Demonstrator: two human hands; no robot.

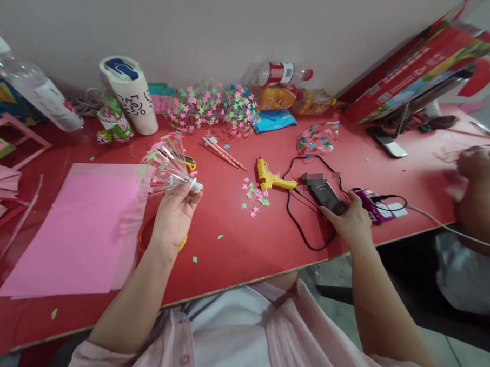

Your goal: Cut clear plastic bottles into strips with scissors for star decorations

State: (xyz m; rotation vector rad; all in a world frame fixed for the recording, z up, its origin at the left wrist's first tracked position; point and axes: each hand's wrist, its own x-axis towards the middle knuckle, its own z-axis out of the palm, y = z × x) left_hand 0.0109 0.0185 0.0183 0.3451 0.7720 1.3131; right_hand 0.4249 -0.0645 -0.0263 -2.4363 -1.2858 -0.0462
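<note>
My left hand is closed round the neck of a clear plastic bottle top cut into thin strips, some with pink and green stars at their ends. Below it, a red loop and a bit of yellow show on the table, mostly hidden by my wrist. My right hand grips the near end of a black smartphone that lies low over the table. Left of the phone lies a yellow hot glue gun with a black cord. Loose paper stars are scattered beside the gun.
Pink paper sheets lie at left. Along the wall stand a white tumbler, a clear bottle and star-covered plastic bottles. Striped pencils lie mid-table. A purple box and another person's hand are at right.
</note>
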